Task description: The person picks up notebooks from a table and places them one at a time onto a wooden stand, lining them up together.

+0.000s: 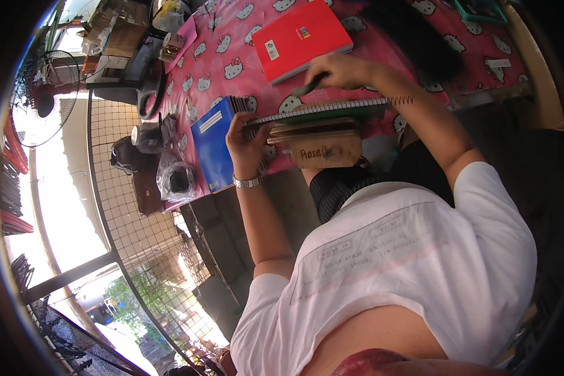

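Note:
My left hand (248, 135) grips the left end of a spiral-bound notebook (338, 115), held nearly edge-on so its white page edges and coil face up. The wire coil (401, 100) sticks out past the notebook's right end. Just above the notebook, my right hand (341, 71) is closed around a slim dark tool (311, 84); its exact kind is unclear. Beneath the notebook is a brown wooden block (326, 150) with handwriting on its front. A blue notebook (214, 144) lies beside my left hand, and a red notebook (301, 39) lies beyond my right hand.
The table has a pink patterned cover (232, 47). A black furry-looking bundle (413, 41) and a green basket (480, 10) are at the far right. Along the left edge are large scissor-like handles (149, 94), a plastic-wrapped roll (177, 178) and a cup (172, 44). A fan (44, 100) stands farther left.

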### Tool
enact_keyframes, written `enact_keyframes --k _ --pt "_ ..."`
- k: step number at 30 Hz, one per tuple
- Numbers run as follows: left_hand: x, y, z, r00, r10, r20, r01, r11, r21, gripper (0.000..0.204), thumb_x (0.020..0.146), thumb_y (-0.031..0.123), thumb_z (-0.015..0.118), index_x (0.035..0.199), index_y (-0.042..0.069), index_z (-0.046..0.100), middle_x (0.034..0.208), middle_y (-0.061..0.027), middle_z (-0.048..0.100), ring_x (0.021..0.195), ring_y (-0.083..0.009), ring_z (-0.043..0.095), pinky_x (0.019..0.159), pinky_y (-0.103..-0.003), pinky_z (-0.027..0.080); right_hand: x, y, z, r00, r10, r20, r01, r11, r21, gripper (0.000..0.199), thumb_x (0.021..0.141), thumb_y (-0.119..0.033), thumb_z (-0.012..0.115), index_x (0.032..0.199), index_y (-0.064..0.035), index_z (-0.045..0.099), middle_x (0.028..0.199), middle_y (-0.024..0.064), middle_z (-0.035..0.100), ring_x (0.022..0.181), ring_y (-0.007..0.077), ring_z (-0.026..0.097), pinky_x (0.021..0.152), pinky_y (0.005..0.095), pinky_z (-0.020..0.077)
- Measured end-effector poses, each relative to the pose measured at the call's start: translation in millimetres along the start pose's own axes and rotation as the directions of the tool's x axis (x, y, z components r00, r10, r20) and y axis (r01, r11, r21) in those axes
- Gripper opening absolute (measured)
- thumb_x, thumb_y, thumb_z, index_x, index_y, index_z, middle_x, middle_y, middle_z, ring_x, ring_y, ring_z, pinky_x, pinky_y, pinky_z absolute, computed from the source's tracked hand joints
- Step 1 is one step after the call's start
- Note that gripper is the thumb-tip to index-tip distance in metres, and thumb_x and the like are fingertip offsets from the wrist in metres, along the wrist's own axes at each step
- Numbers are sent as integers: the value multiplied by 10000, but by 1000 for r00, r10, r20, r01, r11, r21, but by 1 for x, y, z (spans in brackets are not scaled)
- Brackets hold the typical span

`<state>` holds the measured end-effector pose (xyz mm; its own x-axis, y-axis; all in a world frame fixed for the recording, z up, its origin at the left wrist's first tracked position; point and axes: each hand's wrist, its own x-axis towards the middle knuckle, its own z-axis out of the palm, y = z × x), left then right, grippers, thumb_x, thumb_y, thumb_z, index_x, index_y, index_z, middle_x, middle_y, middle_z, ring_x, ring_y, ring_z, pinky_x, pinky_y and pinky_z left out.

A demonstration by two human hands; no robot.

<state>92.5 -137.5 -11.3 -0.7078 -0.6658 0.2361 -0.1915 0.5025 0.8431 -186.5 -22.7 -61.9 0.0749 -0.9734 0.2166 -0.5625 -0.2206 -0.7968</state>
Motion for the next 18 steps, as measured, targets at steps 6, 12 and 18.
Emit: enact_keyframes --k 6,12,18 --pt "-2 -1 -4 992 -123 7 119 939 -322 213 812 -54 694 992 3 595 798 -29 639 596 -69 574 535 -227 465 -122 59 27 941 -110 -320 -36 908 -418 408 798 -91 634 1203 -37 619 1264 121 589 1233 313 494 1075 406 389" --pt "8 -11 -12 989 -133 57 144 919 -367 201 817 -46 698 993 -4 612 816 -31 661 633 -85 604 553 -233 472 -211 11 62 829 232 -509 -536 588 -606 510 844 -132 640 1332 -39 520 1315 158 539 1209 329 504 1042 434 409" --pt "9 -21 14 962 23 -271 -68 986 -155 136 809 -57 702 918 10 657 750 -17 660 636 -78 597 586 -212 462 -155 -87 38 339 95 -936 -143 989 49 530 820 -167 707 1290 1 528 1113 143 552 1082 290 541 936 379 454"
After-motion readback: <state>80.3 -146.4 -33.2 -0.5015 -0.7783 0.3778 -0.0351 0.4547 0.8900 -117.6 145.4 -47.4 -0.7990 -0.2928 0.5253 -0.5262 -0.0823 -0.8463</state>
